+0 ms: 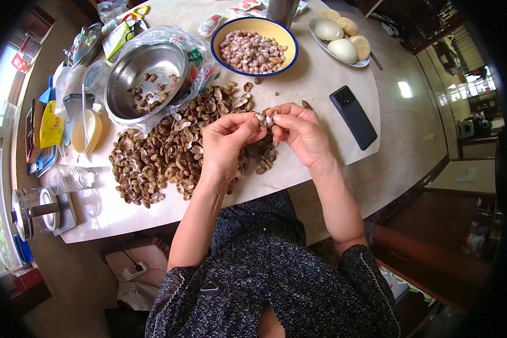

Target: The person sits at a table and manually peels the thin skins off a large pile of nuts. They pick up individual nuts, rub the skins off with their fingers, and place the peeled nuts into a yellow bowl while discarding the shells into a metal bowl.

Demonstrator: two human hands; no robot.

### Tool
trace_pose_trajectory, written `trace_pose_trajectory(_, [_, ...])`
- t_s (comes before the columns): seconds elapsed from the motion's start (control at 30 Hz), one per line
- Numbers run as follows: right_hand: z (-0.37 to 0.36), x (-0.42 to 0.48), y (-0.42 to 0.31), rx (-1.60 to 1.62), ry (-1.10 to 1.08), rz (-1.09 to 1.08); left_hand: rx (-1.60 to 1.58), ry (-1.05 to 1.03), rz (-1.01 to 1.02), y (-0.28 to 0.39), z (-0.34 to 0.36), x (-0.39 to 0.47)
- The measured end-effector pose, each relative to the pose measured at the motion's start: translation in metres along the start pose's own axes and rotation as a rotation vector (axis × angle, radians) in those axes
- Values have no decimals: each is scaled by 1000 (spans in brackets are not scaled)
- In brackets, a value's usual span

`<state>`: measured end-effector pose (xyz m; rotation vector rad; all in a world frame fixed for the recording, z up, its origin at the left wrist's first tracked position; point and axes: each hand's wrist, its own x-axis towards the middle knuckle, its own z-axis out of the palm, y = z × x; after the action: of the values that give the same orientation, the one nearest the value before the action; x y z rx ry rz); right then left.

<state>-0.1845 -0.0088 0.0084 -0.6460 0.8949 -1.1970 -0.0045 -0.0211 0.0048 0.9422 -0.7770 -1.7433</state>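
My left hand (pixel 233 137) and my right hand (pixel 301 132) meet over the table, fingertips pinching a split-open peanut (pixel 265 119) between them. A pale kernel shows in its brown shell, partly covered by my fingers. Below and left of my hands spreads a heap of brown peanut shells (pixel 164 156), some lying open. Behind it a steel basin (pixel 120 86) rests on a clear plastic bag (pixel 152 36) and holds several unshelled peanuts (pixel 152 99) and small bits. Beyond my hands, a yellow bowl (pixel 291 40) with a blue rim contains many pinkish peanut kernels (pixel 253 50).
A black phone (pixel 353 117) lies to the right, near the table's edge. Behind it stands a plate (pixel 357 64) of pale rounded items. On the left are a small yellow bowl (pixel 94 134) with a spoon, clear plastic cups (pixel 69 178) and a glass pitcher (pixel 36 211).
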Motion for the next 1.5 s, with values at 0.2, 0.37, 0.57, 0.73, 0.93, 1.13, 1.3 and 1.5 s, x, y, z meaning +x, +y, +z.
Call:
trace_pose_trajectory(0.2, [11,-1,7,-302,28,-252,72,29,72,0,1,-1])
trace_pose_trajectory(0.37, [12,-5,3,-358,19,-151,194,47,106,4,5,-5])
trace_pose_trajectory(0.57, [7,-3,4,-178,-2,-23,200,-2,95,5,1,-6])
trace_pose_trajectory(0.73, [2,-3,5,-15,-23,11,248,15,116,6,0,-6])
trace_pose_trajectory(0.93, [12,-4,6,-334,-67,-77,440,10,211,4,0,-5])
trace_pose_trajectory(1.13, [5,-3,8,-194,-49,-15,498,11,195,9,1,-5])
trace_pose_trajectory(1.3, [12,-3,5,-28,-65,56,500,23,206,11,1,-4])
trace_pose_trajectory(1.5, [11,-1,8,-105,-66,68,504,70,216,15,-4,-8])
